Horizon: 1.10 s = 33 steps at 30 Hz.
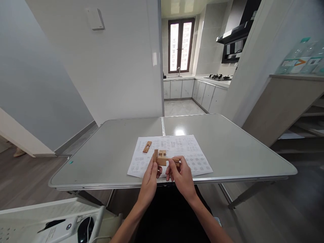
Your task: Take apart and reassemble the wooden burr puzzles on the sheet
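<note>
Both my hands hold a small wooden puzzle (pixel 161 157) made of interlocked blocks, just above the near edge of the grey table (pixel 227 145). My left hand (pixel 150 180) pinches its left side with fingers closed. My right hand (pixel 181 177) grips a wooden bar (pixel 176 160) that sticks out to the right of the assembly. A loose flat wooden piece (pixel 147 146) with a slot lies on the printed instruction sheet (pixel 192 153), a little beyond and left of my left hand.
A white shelf or cart (pixel 50 219) with a dark device and cable stands at lower left. A counter (pixel 286 101) with shelves lies to the right. Beyond the table a doorway opens onto a kitchen (pixel 197 87).
</note>
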### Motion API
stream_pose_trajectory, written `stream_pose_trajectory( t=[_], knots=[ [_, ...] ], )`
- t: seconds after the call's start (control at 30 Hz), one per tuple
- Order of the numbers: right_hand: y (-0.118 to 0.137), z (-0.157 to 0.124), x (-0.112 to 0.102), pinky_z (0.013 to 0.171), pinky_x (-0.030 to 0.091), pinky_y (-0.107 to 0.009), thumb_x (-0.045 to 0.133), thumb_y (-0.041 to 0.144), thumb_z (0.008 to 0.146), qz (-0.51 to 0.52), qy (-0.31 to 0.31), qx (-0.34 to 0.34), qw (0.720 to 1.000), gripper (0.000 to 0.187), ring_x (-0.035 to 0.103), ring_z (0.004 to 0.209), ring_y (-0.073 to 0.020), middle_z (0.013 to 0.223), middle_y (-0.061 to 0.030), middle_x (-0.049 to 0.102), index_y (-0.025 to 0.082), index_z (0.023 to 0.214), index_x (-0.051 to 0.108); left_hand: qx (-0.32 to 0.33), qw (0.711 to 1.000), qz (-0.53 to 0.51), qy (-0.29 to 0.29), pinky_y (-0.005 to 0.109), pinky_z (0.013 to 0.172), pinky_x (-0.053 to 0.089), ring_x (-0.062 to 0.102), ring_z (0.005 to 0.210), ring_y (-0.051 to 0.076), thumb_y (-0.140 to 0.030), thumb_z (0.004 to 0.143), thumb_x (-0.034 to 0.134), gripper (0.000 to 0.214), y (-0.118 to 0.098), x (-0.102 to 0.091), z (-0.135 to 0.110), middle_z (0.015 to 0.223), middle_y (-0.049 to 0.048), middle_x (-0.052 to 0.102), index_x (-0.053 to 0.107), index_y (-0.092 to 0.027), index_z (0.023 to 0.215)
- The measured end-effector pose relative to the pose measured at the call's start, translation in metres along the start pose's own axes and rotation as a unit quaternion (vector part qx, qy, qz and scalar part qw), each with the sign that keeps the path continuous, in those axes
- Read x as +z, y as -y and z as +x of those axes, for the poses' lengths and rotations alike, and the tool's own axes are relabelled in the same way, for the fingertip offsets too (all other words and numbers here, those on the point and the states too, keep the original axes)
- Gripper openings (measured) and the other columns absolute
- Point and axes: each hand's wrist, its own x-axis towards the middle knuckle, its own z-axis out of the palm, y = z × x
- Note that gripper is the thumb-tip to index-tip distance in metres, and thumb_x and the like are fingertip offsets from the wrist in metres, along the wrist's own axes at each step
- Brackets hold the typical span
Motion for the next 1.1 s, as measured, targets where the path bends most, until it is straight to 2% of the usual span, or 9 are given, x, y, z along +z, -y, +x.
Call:
stream_pose_trajectory(
  t=[0.1,0.23,0.37,0.47,0.67,0.8,0.9,1.0,1.1],
  knots=[
    [0.003,-0.001,-0.001,0.049,0.048,-0.026,0.058,0.062,0.099,0.007,0.002,0.003,1.000,0.039,0.061,0.047,-0.0144,0.068,0.0022,0.070,0.024,0.098,0.052,0.029,0.998,0.058,0.004,0.035,0.092,0.048,0.053,0.083,0.020,-0.059,0.105,0.044,0.070,-0.003,0.005,-0.004,0.087,0.0037,0.060,0.036,-0.022,0.163],
    [0.005,-0.002,-0.001,0.050,0.048,-0.026,0.056,0.060,0.101,0.007,0.010,0.004,1.000,0.037,0.061,0.048,-0.0140,0.067,0.0028,0.069,0.024,0.098,0.052,0.062,0.995,0.081,0.010,0.035,0.089,0.048,0.054,0.079,0.019,-0.053,0.108,0.040,0.066,-0.003,0.005,-0.007,0.081,0.0015,0.057,0.032,-0.020,0.165],
    [0.004,-0.003,0.000,0.054,0.051,-0.027,0.056,0.058,0.102,-0.017,0.014,0.006,1.000,0.036,0.062,0.050,-0.0138,0.069,0.0028,0.070,0.023,0.097,0.051,0.100,0.984,0.145,-0.007,0.037,0.092,0.048,0.054,0.079,0.019,-0.048,0.110,0.037,0.062,0.001,0.003,-0.008,0.092,0.0042,0.061,0.028,-0.023,0.166],
    [0.003,-0.004,0.000,0.053,0.049,-0.026,0.054,0.059,0.102,-0.015,0.031,0.012,0.999,0.037,0.062,0.049,-0.0128,0.071,0.0021,0.070,0.023,0.095,0.051,0.126,0.976,0.179,-0.017,0.038,0.092,0.048,0.053,0.079,0.019,-0.045,0.109,0.039,0.061,0.000,0.000,-0.007,0.099,0.0065,0.063,0.028,-0.026,0.167],
    [0.004,-0.007,0.000,0.049,0.044,-0.024,0.049,0.061,0.105,0.051,0.053,0.015,0.997,0.039,0.061,0.052,-0.0120,0.073,0.0019,0.069,0.023,0.098,0.050,0.091,0.987,0.132,0.014,0.033,0.082,0.049,0.050,0.073,0.018,-0.048,0.109,0.039,0.064,-0.006,-0.002,-0.008,0.079,0.0009,0.056,0.028,-0.021,0.166],
    [0.004,-0.009,0.000,0.050,0.043,-0.025,0.045,0.062,0.106,0.040,0.060,0.017,0.997,0.040,0.061,0.055,-0.0130,0.075,0.0020,0.067,0.023,0.099,0.049,0.072,0.993,0.093,0.031,0.031,0.082,0.047,0.050,0.075,0.017,-0.050,0.109,0.040,0.067,-0.006,-0.005,-0.009,0.079,-0.0003,0.054,0.026,-0.021,0.167],
    [0.003,-0.010,-0.001,0.051,0.043,-0.026,0.038,0.063,0.107,0.034,0.061,0.027,0.997,0.042,0.055,0.053,-0.0131,0.069,0.0040,0.062,0.024,0.094,0.047,0.065,0.994,0.075,0.047,0.030,0.082,0.046,0.049,0.074,0.016,-0.050,0.110,0.039,0.065,-0.005,-0.007,-0.010,0.078,-0.0014,0.051,0.026,-0.022,0.167],
    [0.003,-0.012,-0.001,0.051,0.041,-0.026,0.036,0.064,0.107,0.004,0.040,0.024,0.999,0.043,0.047,0.052,-0.0130,0.061,0.0070,0.052,0.025,0.092,0.047,0.076,0.992,0.084,0.052,0.031,0.082,0.044,0.048,0.074,0.016,-0.050,0.110,0.037,0.064,-0.005,-0.008,-0.011,0.078,-0.0011,0.051,0.027,-0.022,0.167],
    [0.004,-0.013,-0.001,0.050,0.038,-0.025,0.039,0.064,0.106,-0.024,0.016,0.015,0.999,0.042,0.044,0.053,-0.0133,0.061,0.0071,0.050,0.025,0.094,0.049,0.083,0.989,0.109,0.049,0.031,0.079,0.044,0.048,0.073,0.017,-0.050,0.110,0.037,0.066,-0.005,-0.007,-0.012,0.077,-0.0010,0.051,0.023,-0.020,0.168]
  ],
)
